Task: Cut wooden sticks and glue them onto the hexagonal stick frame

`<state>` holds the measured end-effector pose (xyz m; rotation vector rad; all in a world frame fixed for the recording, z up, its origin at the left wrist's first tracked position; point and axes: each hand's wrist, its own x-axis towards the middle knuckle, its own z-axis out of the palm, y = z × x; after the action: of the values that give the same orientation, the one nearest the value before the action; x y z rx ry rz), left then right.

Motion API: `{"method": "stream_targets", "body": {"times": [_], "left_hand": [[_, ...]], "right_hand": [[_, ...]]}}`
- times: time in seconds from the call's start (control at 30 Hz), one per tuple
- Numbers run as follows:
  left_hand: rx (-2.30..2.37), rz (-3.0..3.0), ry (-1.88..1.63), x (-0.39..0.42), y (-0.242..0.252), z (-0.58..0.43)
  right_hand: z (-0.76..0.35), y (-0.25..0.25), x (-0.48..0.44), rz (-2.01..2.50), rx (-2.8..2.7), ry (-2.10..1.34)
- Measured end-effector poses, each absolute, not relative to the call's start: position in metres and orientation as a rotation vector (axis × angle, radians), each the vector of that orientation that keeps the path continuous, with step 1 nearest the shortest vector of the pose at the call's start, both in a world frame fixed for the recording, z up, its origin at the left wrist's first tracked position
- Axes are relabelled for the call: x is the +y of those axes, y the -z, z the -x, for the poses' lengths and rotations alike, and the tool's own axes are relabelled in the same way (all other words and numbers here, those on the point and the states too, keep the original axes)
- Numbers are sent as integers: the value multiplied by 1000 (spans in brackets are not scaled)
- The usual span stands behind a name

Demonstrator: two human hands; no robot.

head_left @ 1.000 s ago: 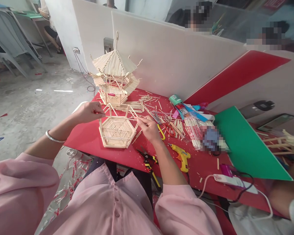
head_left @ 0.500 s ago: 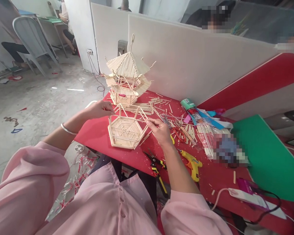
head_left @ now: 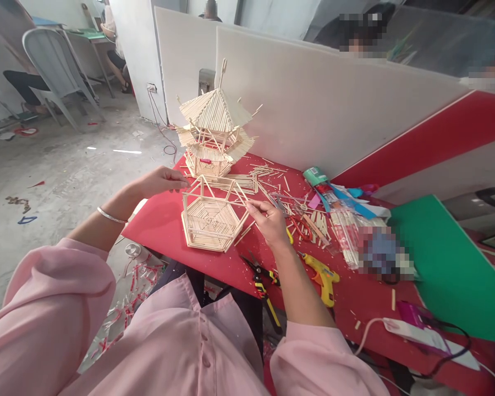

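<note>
A hexagonal frame of thin wooden sticks point(head_left: 210, 220), with upright posts and a top rail around a spiral-patterned floor, rests on the red table. At its right upper corner, my right hand point(head_left: 269, 221) pinches the frame between thumb and fingers. My left hand point(head_left: 165, 181) is just beyond the left upper corner, fingers loosely bent and slightly apart, seemingly holding nothing. Directly behind stands a tiered stick pagoda point(head_left: 214, 126) with a pointed roof. Loose sticks point(head_left: 268, 171) are scattered beside it.
A yellow glue gun point(head_left: 322, 278) and black-yellow pliers point(head_left: 262, 280) lie near the front edge. Further right are red-handled scissors point(head_left: 302, 226), bagged sticks point(head_left: 346, 234), a green board point(head_left: 457, 264) and a white power strip point(head_left: 429, 341). White panels point(head_left: 313, 104) close off the back.
My left hand has drawn back a little to the left, off the frame's left corner. My right hand keeps its pinch, and the frame stays in place.
</note>
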<state>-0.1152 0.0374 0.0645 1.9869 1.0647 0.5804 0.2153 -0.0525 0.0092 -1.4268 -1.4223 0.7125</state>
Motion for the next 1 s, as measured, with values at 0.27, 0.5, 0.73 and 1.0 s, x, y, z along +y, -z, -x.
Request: {"method": "stream_targets", "body": {"times": [0.27, 0.5, 0.73, 1.0], "left_hand": [[1129, -1854, -984, 24, -74, 126], [919, -1792, -982, -10, -107, 96], [815, -1705, -858, -24, -131, 97], [1509, -1473, -931, -7, -111, 165]], "right_hand": [[-212, -32, -65, 1511, -1520, -434], [-152, -96, -58, 1201, -1863, -520], [-111, -98, -45, 1064, -1946, -1042], [-216, -74, -136, 1493, -1668, -775]]}}
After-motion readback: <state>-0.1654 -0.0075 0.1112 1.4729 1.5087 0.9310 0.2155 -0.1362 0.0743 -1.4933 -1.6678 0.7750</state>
